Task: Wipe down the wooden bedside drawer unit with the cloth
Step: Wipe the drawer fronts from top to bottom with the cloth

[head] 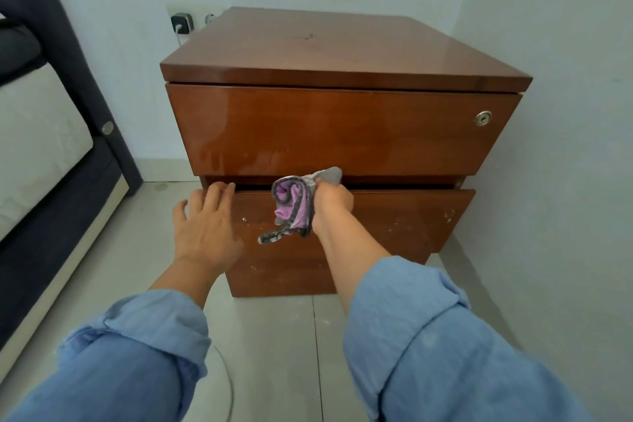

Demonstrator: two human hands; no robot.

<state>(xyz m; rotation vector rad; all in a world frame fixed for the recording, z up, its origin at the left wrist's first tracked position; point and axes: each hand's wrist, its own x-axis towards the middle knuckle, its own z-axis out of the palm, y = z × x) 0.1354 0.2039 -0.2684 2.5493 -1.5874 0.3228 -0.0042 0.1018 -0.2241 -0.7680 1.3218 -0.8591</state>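
The wooden bedside drawer unit [342, 127] stands in a white corner, its glossy top bare and its upper drawer front streaked with wet marks. My right hand [332, 204] grips a bunched purple and grey cloth [294, 205] at the gap between the upper and lower drawers, with a cloth tail hanging over the lower drawer front. My left hand [202, 223] is spread flat, fingertips touching the top left edge of the lower drawer [394, 226], which sits slightly forward and shows white specks.
A dark bed frame [78, 86] with a pale mattress [30, 147] runs along the left. A wall socket with a black plug [181, 24] sits behind the unit's left rear corner. Pale floor tiles [274, 336] lie in front.
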